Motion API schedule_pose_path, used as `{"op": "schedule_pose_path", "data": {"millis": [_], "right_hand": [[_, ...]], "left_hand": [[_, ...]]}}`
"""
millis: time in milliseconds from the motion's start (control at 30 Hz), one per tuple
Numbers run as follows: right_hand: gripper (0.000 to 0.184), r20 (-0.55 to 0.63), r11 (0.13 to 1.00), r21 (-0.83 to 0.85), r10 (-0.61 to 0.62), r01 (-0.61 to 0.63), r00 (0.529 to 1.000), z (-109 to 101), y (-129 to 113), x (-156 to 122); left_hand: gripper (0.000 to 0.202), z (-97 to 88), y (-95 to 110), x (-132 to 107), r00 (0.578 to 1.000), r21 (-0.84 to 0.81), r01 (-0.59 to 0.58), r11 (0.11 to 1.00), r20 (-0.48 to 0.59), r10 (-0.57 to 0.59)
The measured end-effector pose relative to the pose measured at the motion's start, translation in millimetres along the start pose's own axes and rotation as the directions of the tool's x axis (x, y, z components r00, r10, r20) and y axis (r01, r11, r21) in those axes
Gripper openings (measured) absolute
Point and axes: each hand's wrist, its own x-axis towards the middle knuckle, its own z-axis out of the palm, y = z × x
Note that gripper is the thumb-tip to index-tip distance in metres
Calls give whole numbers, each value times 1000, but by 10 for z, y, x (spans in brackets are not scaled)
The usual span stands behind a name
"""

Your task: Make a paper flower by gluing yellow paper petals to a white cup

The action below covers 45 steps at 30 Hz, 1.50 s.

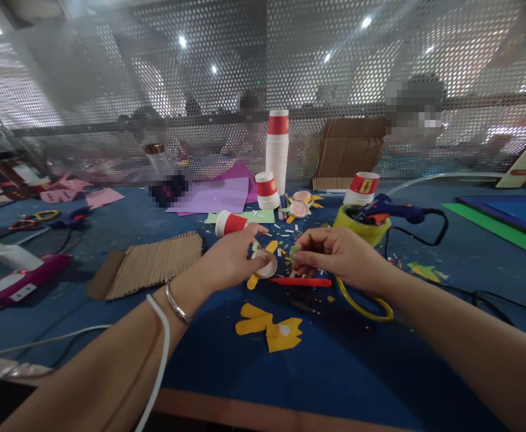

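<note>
My left hand [233, 255] has its thumb pressed into a round white paper cup bottom [269, 268] with yellow paper strips [253, 281] sticking out of it. Its index finger reaches away, and the other fingers are partly hidden. My right hand [330, 253] is closed, pinching a small green paper piece [294, 252] between thumb and fingers, just right of the cup bottom. A red pen [305, 282] lies below both hands. Nearer to me are yellow paper cutouts [285, 335], one with a whitish patch. A red and white paper cup [232, 224] lies tipped behind my left hand.
Stacked paper cups [277, 150] stand at the back beside purple paper [213, 195]. On the right, a glue gun [393, 210] rests on a yellow container [366, 225]. Corrugated cardboard [155, 267] and a magenta glue gun [29, 279] lie on the left. Paper scraps litter the middle.
</note>
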Motion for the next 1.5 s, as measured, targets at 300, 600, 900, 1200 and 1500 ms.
{"op": "schedule_pose_path", "data": {"millis": [300, 600, 900, 1200, 1500], "right_hand": [[14, -119, 909, -408, -146, 85, 982, 74, -29, -36], [9, -137, 874, -454, -257, 170, 957, 128, -91, -95], [19, -192, 904, -363, -308, 224, 932, 127, -118, -134], [18, -182, 925, -308, -287, 223, 941, 133, -130, -122], [17, -148, 945, -246, -255, 214, 955, 134, -126, -115]], "left_hand": [[19, -14, 279, -119, 952, -166, -236, 957, -237, 193], [10, 118, 298, -66, 997, -758, -73, 648, -30, 77], [13, 65, 307, -18, 996, -948, 88, 304, 78, -46], [15, 76, 308, -34, 992, -954, 130, 269, 127, -28], [31, 84, 327, -42, 997, -941, 71, 330, 60, -43]]}}
